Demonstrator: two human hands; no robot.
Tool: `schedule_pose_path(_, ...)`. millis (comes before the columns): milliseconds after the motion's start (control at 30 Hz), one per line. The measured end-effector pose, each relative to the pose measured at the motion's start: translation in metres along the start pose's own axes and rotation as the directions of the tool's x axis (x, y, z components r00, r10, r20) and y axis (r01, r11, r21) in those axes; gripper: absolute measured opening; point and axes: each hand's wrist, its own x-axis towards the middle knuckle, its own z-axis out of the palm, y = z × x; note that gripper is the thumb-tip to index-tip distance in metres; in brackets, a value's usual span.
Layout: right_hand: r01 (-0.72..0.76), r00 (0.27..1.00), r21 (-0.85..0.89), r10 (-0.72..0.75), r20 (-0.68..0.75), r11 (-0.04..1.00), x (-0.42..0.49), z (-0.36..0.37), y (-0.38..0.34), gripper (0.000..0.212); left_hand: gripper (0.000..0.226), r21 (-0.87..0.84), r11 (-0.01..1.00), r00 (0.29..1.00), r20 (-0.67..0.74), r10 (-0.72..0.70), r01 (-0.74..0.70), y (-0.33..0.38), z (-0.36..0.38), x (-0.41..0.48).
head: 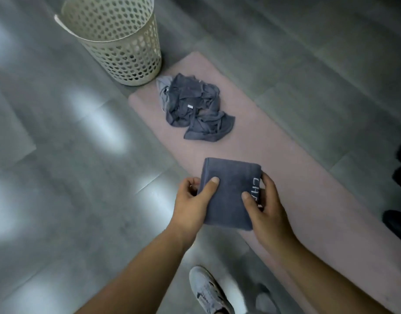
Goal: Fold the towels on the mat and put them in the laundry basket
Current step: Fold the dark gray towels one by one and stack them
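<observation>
Bare forearms (149, 268), bare left hand (194, 197) and right hand (266, 206), pale grey laced sneaker (208, 291).

Slate-blue folded towel (229, 191) with white lettering, pink mat (308, 200), cream perforated basket (127, 53).
</observation>
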Motion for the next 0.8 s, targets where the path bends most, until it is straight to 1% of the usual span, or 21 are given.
schedule_pose_path(100,0.029,0.999,0.018,-0.03,0.031,0.999,0.042,0.049,-0.052,0.054,0.053,-0.018,1.0,1.0,-0.02,0.015,-0.015,0.056,-0.037,0.04)
schedule_pose_path(233,0.046,0.996,0.008,-0.046,0.076,0.999,0.105,0.113,-0.112,0.066,0.052,-0.02,0.999,0.998,-0.053,0.041,-0.042,0.129,-0.086,0.094)
schedule_pose_path(433,0.074,0.993,-0.012,-0.072,0.099,0.997,0.224,0.228,-0.179,0.057,0.049,0.048,0.998,0.993,-0.107,0.055,-0.051,0.235,-0.166,0.212)
schedule_pose_path(600,0.054,0.991,-0.029,-0.05,0.125,0.998,0.316,0.321,-0.228,0.063,0.049,0.105,0.994,0.996,-0.081,0.043,-0.034,0.313,-0.233,0.31)
schedule_pose_path(700,0.068,0.991,-0.033,-0.063,0.119,0.997,0.366,0.371,-0.256,0.062,0.051,0.12,0.992,0.998,-0.053,0.037,-0.03,0.357,-0.269,0.365)
schedule_pose_path(800,0.072,0.996,-0.058,-0.069,0.057,0.996,0.417,0.419,-0.28,0.058,0.052,0.151,0.988,0.999,-0.01,0.041,-0.039,0.399,-0.302,0.423)
